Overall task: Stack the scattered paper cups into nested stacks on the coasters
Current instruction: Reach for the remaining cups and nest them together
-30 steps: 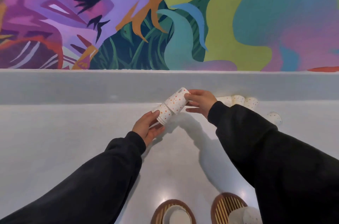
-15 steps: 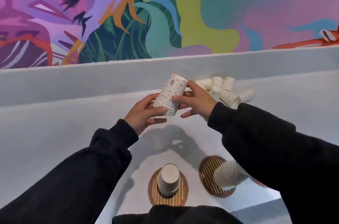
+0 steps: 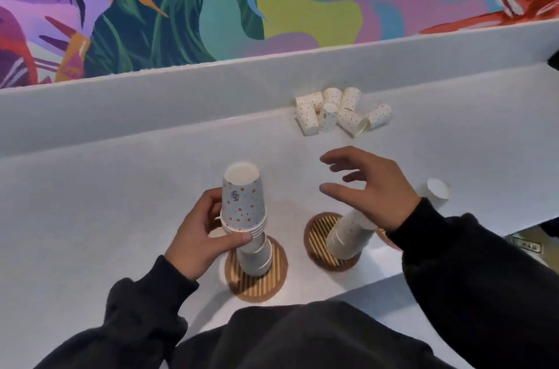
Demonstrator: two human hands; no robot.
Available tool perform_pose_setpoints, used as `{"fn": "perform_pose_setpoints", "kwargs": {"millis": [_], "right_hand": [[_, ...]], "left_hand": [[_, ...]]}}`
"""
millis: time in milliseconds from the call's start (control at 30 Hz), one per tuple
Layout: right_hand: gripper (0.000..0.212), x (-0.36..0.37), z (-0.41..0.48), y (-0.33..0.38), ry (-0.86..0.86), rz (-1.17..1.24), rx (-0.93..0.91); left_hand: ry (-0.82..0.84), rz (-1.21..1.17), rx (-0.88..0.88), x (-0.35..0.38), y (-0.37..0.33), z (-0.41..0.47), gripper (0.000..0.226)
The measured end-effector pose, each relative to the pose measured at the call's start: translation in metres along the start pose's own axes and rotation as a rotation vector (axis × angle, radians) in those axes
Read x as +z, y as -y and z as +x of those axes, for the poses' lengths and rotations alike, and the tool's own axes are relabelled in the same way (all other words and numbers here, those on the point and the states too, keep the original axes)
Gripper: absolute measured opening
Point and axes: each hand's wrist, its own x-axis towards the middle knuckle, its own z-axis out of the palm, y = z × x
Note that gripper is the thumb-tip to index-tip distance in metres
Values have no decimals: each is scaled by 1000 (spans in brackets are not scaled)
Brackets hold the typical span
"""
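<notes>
Paper cups, orange-dotted and upturned, are gripped as a nested bundle by the curled fingers of the left hand, over a shorter stack on the left ribbed wooden coaster. A second stack is seen on the right coaster, beneath the right hand, its fingers spread and holding nothing. Loose cups are heaped against the ledge at the back of the smooth white counter.
</notes>
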Motion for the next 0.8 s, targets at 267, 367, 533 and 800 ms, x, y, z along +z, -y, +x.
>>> {"fn": "perform_pose_setpoints", "kwargs": {"millis": [267, 367, 533, 800], "right_hand": [[37, 12, -35, -38, -133, -220, -43], [39, 32, -43, -32, -128, -104, -136], [61, 117, -37, -40, 286, 115, 5], [66, 166, -36, -71, 325, 165, 118]], "left_hand": [[-183, 128, -75, 25, 31, -31, 76], [-206, 170, -128, 34, 46, -39, 78], [-214, 200, -169, 50, 61, -46, 83], [-244, 257, -251, 61, 80, -45, 93]]}}
